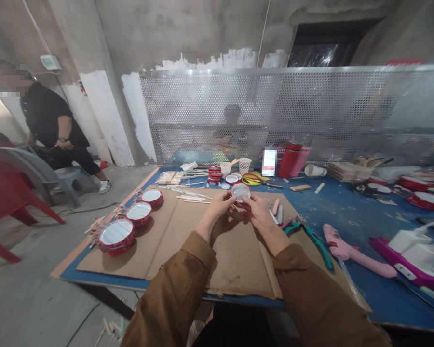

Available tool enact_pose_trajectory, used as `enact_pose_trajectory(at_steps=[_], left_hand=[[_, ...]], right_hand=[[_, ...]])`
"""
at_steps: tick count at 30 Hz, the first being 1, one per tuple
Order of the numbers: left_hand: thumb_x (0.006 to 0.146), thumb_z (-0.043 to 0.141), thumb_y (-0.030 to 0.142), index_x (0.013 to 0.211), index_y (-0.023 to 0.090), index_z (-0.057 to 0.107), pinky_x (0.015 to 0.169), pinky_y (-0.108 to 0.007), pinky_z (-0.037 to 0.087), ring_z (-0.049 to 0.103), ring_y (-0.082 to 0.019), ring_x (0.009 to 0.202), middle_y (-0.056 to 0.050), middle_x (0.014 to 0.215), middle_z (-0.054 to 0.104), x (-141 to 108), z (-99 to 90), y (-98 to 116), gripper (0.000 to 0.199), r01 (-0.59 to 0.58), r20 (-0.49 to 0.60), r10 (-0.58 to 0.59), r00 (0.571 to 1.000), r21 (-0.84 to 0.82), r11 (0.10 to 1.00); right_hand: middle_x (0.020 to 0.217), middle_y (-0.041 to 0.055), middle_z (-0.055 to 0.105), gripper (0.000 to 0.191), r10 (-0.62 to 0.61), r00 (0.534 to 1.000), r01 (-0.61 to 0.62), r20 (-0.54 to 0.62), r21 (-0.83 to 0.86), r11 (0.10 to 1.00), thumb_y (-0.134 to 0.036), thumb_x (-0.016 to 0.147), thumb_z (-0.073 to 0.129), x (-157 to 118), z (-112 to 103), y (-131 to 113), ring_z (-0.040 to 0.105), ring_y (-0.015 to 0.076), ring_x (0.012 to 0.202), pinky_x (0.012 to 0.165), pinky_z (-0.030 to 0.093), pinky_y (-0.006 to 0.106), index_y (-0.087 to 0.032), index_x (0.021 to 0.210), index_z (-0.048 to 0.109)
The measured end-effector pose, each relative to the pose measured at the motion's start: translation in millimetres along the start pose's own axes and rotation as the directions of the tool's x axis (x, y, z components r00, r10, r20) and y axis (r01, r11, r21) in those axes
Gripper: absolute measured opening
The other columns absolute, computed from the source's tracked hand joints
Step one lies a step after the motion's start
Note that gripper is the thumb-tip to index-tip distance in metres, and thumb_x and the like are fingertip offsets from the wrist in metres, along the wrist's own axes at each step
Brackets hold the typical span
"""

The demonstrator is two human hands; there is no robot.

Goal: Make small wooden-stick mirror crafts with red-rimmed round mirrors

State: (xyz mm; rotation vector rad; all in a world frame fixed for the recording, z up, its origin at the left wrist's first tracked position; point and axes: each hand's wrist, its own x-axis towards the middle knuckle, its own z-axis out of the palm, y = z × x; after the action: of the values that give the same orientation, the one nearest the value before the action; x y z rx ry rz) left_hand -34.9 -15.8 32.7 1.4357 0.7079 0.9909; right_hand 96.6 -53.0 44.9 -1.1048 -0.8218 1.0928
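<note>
Between my two hands is a small round drum [240,192] with a white face and red rim, raised above a brown cardboard sheet [181,231]. My left hand [220,207] grips its left side, thumb on the rim. On the other side, my right hand [257,210] closes on the drum's edge; the fingers underneath are partly hidden. Stacks of similar red-rimmed drums in graded sizes stand along the cardboard's left side: a large stack [116,236], a middle stack [139,213] and a smaller stack [152,197]. Thin wooden sticks [193,198] lie just beyond my left hand.
Right of my hands lie teal-handled pliers [318,243], a pink glue gun [354,253] and a purple power strip [401,265]. Paper cups [244,166], a lit phone [269,162] and a red bottle [288,161] line the back before a perforated metal screen [202,101]. A person [54,115] sits at left.
</note>
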Motion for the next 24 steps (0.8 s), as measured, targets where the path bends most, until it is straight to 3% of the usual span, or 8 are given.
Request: enact_pose_trajectory(at_steps=[3, 8, 11, 16, 24], left_hand=[[0.080, 0.066, 0.040, 0.092, 0.014, 0.061, 0.054, -0.020, 0.046, 0.055, -0.007, 0.053, -0.001, 0.073, 0.063, 1.7, -2.3, -1.3, 0.029, 0.021, -0.051, -0.023, 0.998, -0.035, 0.999], [0.075, 0.071, 0.039, 0.084, 0.014, 0.061, 0.053, -0.020, 0.044, 0.055, -0.007, 0.052, -0.001, 0.070, 0.061, 5.4, -6.2, -6.1, 0.028, 0.112, -0.094, -0.127, 0.987, -0.147, 0.983], [0.072, 0.073, 0.036, 0.080, 0.015, 0.063, 0.055, -0.021, 0.045, 0.055, -0.007, 0.052, -0.001, 0.069, 0.061, 8.3, -11.2, -9.3, 0.025, 0.146, -0.093, -0.165, 0.982, -0.179, 0.973], [0.074, 0.070, 0.037, 0.071, 0.014, 0.065, 0.056, -0.022, 0.043, 0.053, -0.008, 0.052, -0.003, 0.068, 0.064, 5.7, -19.9, -8.0, 0.024, 0.146, -0.105, -0.148, 0.983, -0.021, 0.989], [0.082, 0.058, 0.045, 0.061, 0.014, 0.066, 0.054, -0.025, 0.040, 0.052, -0.012, 0.051, -0.004, 0.054, 0.060, -8.6, -26.9, 12.3, 0.038, 0.157, -0.037, -0.153, 0.988, 0.284, 0.946]], right_hand=[[0.053, -0.0027, 0.061, 0.022, 0.068, 0.998, -0.067, -0.010, 0.040, 0.997, -0.023, 0.064, 0.075, -0.5, -1.2, 0.5, 0.059, 0.0138, 0.046, 0.035, 0.040, 0.019, -0.018, 0.074, 0.057], [0.041, -0.0114, 0.042, 0.028, 0.049, 0.999, -0.049, -0.006, -0.051, 0.997, -0.028, 0.062, 0.078, -2.0, -0.5, 3.5, 0.036, 0.0039, 0.032, 0.030, 0.020, 0.014, -0.019, 0.067, 0.051], [0.044, -0.0081, 0.049, 0.023, 0.050, 0.998, -0.054, -0.036, -0.103, 0.993, -0.025, 0.065, 0.075, -4.7, 2.8, 4.4, 0.041, 0.0046, 0.033, 0.030, 0.023, 0.013, -0.018, 0.068, 0.054], [0.045, -0.0048, 0.053, 0.016, 0.054, 0.994, -0.063, -0.095, -0.095, 0.994, -0.021, 0.070, 0.069, -9.9, 10.5, 8.5, 0.045, 0.0061, 0.033, 0.029, 0.024, 0.014, -0.017, 0.068, 0.053], [0.043, -0.0057, 0.051, 0.014, 0.046, 0.983, -0.060, -0.177, -0.071, 0.996, -0.020, 0.074, 0.064, -13.4, 19.1, 17.4, 0.045, 0.0066, 0.031, 0.027, 0.023, 0.014, -0.018, 0.069, 0.051]])
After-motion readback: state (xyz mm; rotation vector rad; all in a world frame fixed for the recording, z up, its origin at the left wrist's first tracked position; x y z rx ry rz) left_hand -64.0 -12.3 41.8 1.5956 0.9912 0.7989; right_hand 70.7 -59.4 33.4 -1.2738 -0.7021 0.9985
